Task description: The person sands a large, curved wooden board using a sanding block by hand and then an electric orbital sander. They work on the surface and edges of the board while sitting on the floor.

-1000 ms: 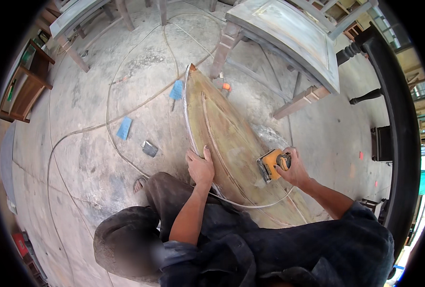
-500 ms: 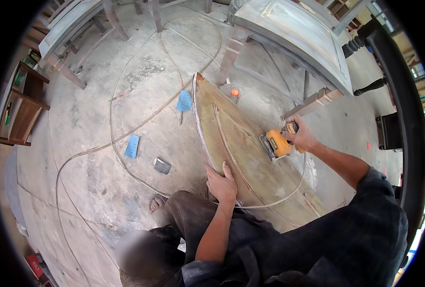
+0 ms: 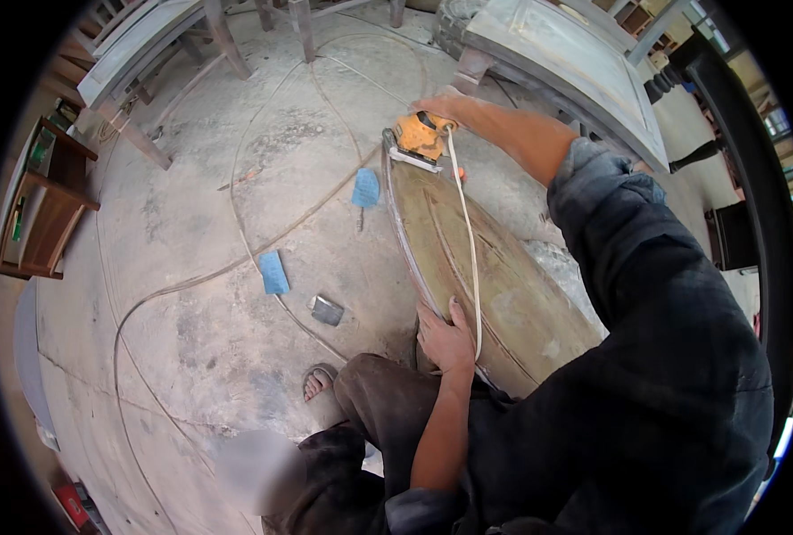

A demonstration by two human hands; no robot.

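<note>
My right hand [image 3: 438, 105] is closed over the top of a yellow palm sander [image 3: 417, 137]. The sander's flat base rests at the far, narrow end of a dusty yellow-brown wooden panel [image 3: 512, 267], which has a curved edge and long carved grooves. From the sander a pale cord [image 3: 470, 232] runs back over the wood toward my lap. Lower down, my left hand [image 3: 446, 341] grips the panel's left edge, its thumb on top and the fingers partly hidden at the side.
Blue sheets of sandpaper [image 3: 273, 272] and a small dark grey block [image 3: 328, 310] lie on the concrete floor, left of the panel. A long hose [image 3: 209, 278] loops across it. Grey wooden furniture [image 3: 566, 67] stands at far right, more [image 3: 138, 53] at far left. A sandalled foot [image 3: 319, 382] is nearby.
My right hand has carried the sander from the panel's right side up to its far tip, and the cord now stretches along the wood. My left hand still holds the edge.
</note>
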